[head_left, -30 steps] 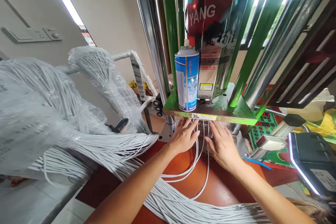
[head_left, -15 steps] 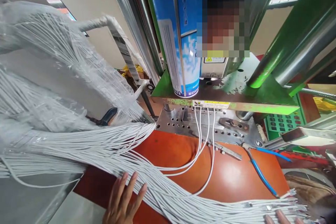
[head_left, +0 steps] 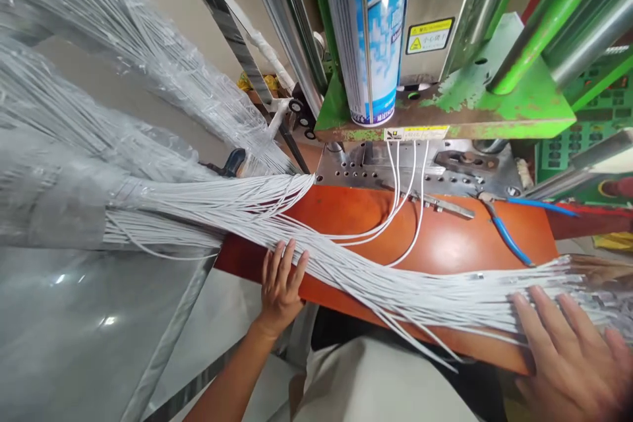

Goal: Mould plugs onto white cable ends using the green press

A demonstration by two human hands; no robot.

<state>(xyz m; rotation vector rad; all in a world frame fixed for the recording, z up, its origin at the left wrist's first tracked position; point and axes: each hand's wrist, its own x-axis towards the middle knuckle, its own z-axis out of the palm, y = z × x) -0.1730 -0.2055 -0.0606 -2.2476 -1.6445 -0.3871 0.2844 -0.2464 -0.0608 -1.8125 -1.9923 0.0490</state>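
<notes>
A thick bundle of white cables [head_left: 356, 270] runs across the orange-brown table [head_left: 459, 237], with small connector ends at its right. My left hand [head_left: 284, 277] rests with fingers spread on the bundle's near edge, left of centre. Over the connector ends lies my right hand [head_left: 568, 343], flat and fingers apart. Several single cables [head_left: 395, 184] loop up from the bundle and go under the green press plate [head_left: 455, 125], where their ends are hidden. A few loose cable ends hang over the table's front edge.
Blue-handled pliers [head_left: 509, 231] lie on the table before the steel die base [head_left: 356, 168]. A blue spray can [head_left: 370, 46] stands on the press plate. Plastic-wrapped cable bundles [head_left: 163, 59] hang over a wrapped rack at left. A green button panel [head_left: 583, 138] is behind at right.
The view has tilted down, so the press sits higher in the picture. My right hand now shows fully on the bundle. My left hand stays spread on the cables.
</notes>
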